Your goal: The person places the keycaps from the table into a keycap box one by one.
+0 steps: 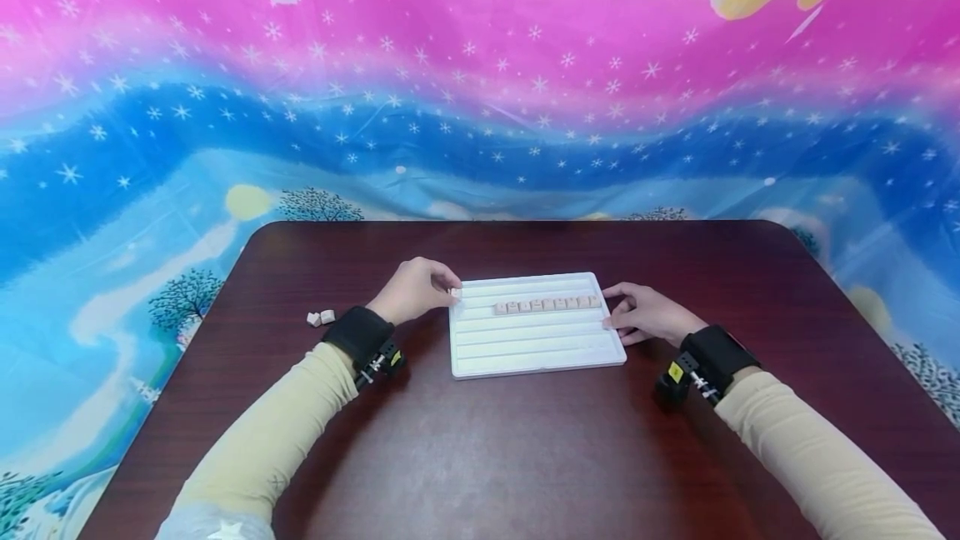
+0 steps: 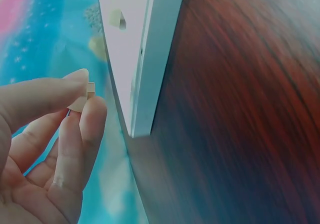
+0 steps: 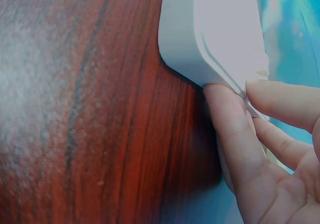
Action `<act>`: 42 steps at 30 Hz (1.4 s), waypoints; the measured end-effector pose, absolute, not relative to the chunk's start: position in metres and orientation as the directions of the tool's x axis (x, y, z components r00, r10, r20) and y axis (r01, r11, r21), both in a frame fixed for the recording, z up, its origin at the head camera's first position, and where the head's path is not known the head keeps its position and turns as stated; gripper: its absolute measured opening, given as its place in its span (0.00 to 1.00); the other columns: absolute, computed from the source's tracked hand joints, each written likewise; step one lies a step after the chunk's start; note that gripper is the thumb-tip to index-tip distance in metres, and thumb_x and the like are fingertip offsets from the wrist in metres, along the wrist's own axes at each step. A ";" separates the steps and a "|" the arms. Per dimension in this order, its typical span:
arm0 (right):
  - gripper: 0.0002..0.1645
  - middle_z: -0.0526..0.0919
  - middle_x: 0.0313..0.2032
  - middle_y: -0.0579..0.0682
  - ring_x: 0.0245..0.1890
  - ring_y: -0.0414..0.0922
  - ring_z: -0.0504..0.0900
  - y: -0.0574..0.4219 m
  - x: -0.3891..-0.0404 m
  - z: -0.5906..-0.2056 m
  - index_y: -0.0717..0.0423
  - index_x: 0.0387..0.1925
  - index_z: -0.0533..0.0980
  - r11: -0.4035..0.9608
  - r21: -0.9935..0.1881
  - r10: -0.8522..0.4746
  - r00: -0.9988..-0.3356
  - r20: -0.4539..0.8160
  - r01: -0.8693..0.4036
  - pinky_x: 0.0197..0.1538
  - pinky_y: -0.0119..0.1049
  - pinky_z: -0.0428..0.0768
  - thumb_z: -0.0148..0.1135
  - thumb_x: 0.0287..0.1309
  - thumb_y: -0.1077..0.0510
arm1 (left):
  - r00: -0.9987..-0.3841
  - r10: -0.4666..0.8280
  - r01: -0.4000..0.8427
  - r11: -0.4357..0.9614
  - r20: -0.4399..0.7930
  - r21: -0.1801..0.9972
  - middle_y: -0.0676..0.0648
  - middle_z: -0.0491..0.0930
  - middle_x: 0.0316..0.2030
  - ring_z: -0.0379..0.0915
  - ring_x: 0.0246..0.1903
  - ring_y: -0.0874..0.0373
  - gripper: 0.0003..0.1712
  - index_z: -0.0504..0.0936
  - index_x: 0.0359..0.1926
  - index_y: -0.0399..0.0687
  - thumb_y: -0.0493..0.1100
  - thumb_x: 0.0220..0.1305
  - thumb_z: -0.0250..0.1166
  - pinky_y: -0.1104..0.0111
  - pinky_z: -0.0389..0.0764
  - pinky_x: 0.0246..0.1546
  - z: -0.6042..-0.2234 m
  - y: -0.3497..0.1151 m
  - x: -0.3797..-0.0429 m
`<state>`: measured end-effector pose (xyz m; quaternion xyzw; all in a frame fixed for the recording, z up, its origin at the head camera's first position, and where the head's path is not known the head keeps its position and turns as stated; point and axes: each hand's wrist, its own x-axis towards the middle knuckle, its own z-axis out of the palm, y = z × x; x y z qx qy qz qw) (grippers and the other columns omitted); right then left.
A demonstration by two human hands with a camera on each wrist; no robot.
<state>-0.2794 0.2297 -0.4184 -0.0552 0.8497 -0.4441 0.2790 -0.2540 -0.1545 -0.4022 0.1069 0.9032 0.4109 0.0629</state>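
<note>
A white tray point(image 1: 536, 348) with parallel ridges lies on the table. A row of several small beige keycaps point(image 1: 547, 304) stands along one of its upper slots, toward the right end. At the tray's upper left corner, my left hand point(image 1: 417, 288) pinches a single cream keycap point(image 2: 77, 104) between thumb and fingertips; the fingers partly cover it. My right hand point(image 1: 651, 313) grips the tray's right edge. In the right wrist view its thumb lies on the rim, and the other fingers are against the side, their tips partly hidden.
Left of the tray, beyond my left wrist, a few loose keycaps point(image 1: 321, 318) sit on the dark wooden table point(image 1: 480, 457). A painted cloth backdrop point(image 1: 480, 132) hangs behind the table's far edge. Each wrist wears a black strap with a camera.
</note>
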 end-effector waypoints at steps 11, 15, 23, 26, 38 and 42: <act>0.42 0.77 0.40 0.59 0.31 0.47 0.80 0.229 -0.277 -0.416 0.71 0.74 0.55 0.593 -0.790 -0.348 -0.834 -0.428 0.157 0.38 0.40 0.86 0.66 0.68 0.63 | -0.967 0.249 0.136 0.663 -0.045 0.736 0.46 0.86 0.40 0.82 0.37 0.54 0.11 0.90 0.43 0.41 0.34 0.59 0.76 0.62 0.82 0.45 -0.403 -0.127 -0.258; 0.41 0.77 0.39 0.58 0.31 0.47 0.80 0.229 -0.278 -0.416 0.71 0.74 0.55 0.585 -0.795 -0.352 -0.832 -0.428 0.161 0.37 0.40 0.86 0.65 0.68 0.64 | -0.969 0.242 0.134 0.687 -0.052 0.714 0.48 0.86 0.38 0.82 0.38 0.55 0.10 0.90 0.42 0.42 0.34 0.58 0.77 0.63 0.82 0.43 -0.405 -0.119 -0.259; 0.42 0.77 0.40 0.59 0.31 0.47 0.80 0.230 -0.280 -0.420 0.71 0.74 0.55 0.583 -0.798 -0.360 -0.832 -0.422 0.152 0.37 0.40 0.86 0.66 0.68 0.63 | -0.960 0.271 0.162 0.737 -0.067 0.657 0.50 0.85 0.31 0.79 0.37 0.55 0.07 0.90 0.35 0.42 0.34 0.54 0.78 0.64 0.79 0.42 -0.406 -0.110 -0.261; 0.42 0.77 0.40 0.59 0.31 0.47 0.80 0.231 -0.281 -0.421 0.71 0.74 0.55 0.589 -0.794 -0.358 -0.833 -0.422 0.149 0.38 0.40 0.86 0.66 0.68 0.64 | -0.960 0.270 0.156 0.746 -0.079 0.647 0.50 0.84 0.30 0.78 0.35 0.55 0.06 0.90 0.34 0.43 0.34 0.55 0.79 0.63 0.79 0.42 -0.407 -0.108 -0.261; 0.42 0.77 0.39 0.58 0.32 0.47 0.79 0.228 -0.279 -0.419 0.70 0.75 0.55 0.600 -0.783 -0.337 -0.836 -0.432 0.162 0.38 0.39 0.86 0.66 0.68 0.64 | -0.959 0.270 0.159 0.766 -0.087 0.623 0.52 0.83 0.30 0.78 0.36 0.56 0.06 0.89 0.32 0.45 0.33 0.55 0.78 0.62 0.79 0.44 -0.415 -0.099 -0.262; 0.42 0.77 0.39 0.58 0.32 0.47 0.79 0.228 -0.279 -0.418 0.70 0.75 0.55 0.604 -0.781 -0.337 -0.836 -0.432 0.160 0.38 0.39 0.86 0.65 0.68 0.64 | -0.960 0.266 0.157 0.766 -0.085 0.623 0.52 0.83 0.29 0.77 0.35 0.56 0.07 0.89 0.32 0.46 0.34 0.54 0.78 0.62 0.78 0.44 -0.414 -0.097 -0.263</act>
